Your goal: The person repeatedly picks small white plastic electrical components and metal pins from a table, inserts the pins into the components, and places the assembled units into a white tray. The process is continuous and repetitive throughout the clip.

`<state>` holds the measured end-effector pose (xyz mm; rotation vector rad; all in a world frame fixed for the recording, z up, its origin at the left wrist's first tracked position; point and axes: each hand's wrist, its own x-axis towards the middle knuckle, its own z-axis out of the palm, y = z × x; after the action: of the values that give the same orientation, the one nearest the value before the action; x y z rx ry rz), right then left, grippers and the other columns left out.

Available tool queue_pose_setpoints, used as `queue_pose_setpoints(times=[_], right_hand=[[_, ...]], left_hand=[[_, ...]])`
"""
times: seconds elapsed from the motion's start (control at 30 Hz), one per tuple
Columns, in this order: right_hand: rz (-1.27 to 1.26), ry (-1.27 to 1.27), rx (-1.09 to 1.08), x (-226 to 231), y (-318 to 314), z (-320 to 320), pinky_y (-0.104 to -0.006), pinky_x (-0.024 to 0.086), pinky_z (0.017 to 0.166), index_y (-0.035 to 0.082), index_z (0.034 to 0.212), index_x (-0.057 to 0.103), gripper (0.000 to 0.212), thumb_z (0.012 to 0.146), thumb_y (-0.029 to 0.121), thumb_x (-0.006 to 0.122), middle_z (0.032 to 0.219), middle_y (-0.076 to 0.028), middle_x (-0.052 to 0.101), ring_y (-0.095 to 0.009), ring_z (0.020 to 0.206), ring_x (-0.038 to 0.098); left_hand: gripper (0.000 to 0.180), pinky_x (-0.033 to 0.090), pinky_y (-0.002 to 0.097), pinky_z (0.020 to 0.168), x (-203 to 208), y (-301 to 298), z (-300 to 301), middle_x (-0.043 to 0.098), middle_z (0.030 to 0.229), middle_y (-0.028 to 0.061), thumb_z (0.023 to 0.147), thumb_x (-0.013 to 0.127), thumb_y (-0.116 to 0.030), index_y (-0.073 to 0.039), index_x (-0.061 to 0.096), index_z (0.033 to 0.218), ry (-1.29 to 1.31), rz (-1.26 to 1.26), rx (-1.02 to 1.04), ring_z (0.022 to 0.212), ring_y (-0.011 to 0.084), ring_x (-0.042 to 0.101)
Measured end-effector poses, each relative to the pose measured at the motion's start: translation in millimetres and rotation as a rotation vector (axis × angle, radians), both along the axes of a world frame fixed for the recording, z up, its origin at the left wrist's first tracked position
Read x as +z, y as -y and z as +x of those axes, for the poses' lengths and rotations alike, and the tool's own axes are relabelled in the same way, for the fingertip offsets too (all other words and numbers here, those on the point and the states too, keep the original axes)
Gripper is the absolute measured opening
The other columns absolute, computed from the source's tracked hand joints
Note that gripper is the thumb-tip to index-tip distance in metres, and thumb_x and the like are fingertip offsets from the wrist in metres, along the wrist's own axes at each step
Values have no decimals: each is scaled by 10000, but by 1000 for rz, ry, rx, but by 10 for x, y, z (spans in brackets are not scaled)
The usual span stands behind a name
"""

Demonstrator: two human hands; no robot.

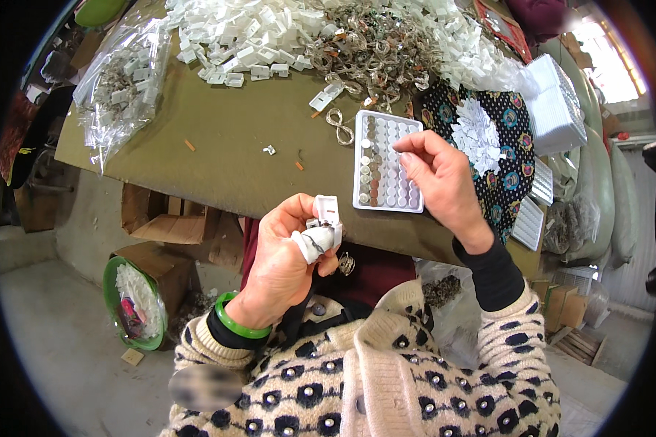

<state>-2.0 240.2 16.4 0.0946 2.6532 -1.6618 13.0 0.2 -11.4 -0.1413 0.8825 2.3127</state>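
Note:
My left hand (280, 255) grips a small white plastic battery box (328, 211) with its lid raised. White wrapping covers one of that hand's digits, and a coil of thin wire (347, 264) hangs just below. Over the right part of a white tray (390, 207), my right hand (441, 175) has thumb and forefinger brought together. What lies between those fingertips, if anything, is too small to make out. Rows of round button cells (375, 178) fill the tray's pockets; the left rows look darker and metallic, the others pale.
White plastic boxes (248, 36) and tangled wire coils (379, 51) are heaped along the table's far side. A clear bag (124, 87) lies at the left. White slips (477, 135) rest on patterned dark cloth (514, 109), beside stacked trays (554, 102). A green basin (113, 298) stands on the floor.

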Motion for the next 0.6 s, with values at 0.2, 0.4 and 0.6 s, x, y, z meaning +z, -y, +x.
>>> queue_pose_setpoints(times=[0.2,0.4,0.6], right_hand=[[304,-201,89,8,5,-383,-248,453,589,-5,1000,629,89,920,26,606,805,-21,618,-95,681,568],[757,-625,287,-189,35,-645,-373,516,653,26,938,608,175,776,-42,604,848,-97,558,-284,750,615],[638,-473,282,-100,-135,-358,-364,513,647,10,930,630,126,812,-32,625,862,-109,577,-287,740,623]], left_hand=[[171,545,297,534,27,8,-102,665,832,119,860,685,-77,-12,628,1008,-34,-79,15,638,180,642],[199,577,319,592,3,3,-150,686,880,147,880,672,-84,7,644,1055,-30,-12,29,665,215,678],[308,623,400,730,-36,34,-171,677,986,193,875,669,-61,9,629,1172,-75,53,79,792,277,711]])
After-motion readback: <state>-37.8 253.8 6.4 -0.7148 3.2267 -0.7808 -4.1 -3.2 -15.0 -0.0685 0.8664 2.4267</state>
